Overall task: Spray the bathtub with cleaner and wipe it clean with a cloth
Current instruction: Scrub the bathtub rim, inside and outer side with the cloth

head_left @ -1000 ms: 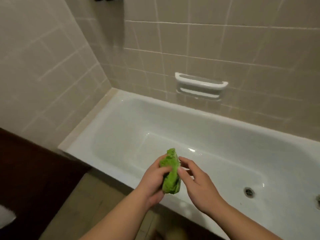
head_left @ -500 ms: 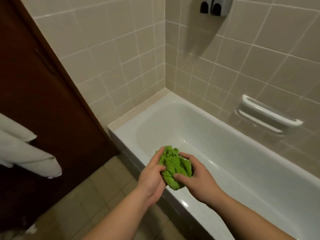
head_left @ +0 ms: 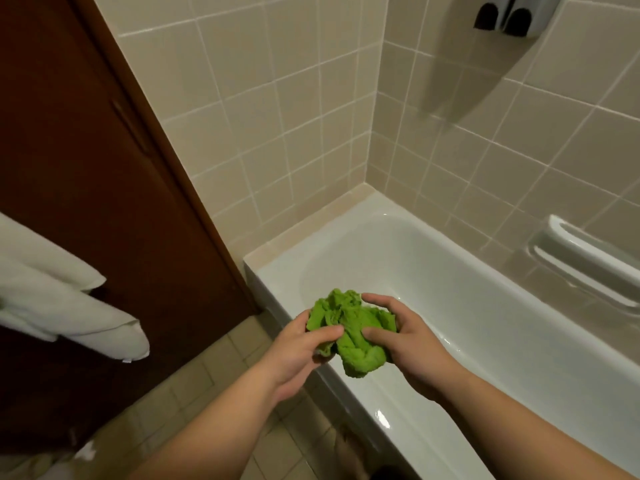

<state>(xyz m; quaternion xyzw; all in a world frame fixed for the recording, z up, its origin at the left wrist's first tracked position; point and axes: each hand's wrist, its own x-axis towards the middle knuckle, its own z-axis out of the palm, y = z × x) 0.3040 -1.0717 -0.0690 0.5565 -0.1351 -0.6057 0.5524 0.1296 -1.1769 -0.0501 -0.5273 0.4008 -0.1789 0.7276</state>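
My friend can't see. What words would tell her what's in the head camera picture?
Two hands, the left hand and right hand, hold a scrunched green cloth over the near edge of a white bathtub. Beige tiled walls surround it; white towels hang by a brown door.

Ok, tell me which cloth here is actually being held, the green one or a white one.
The green cloth, bunched between the left hand and right hand over the bathtub rim. The white towels hang untouched by the door.
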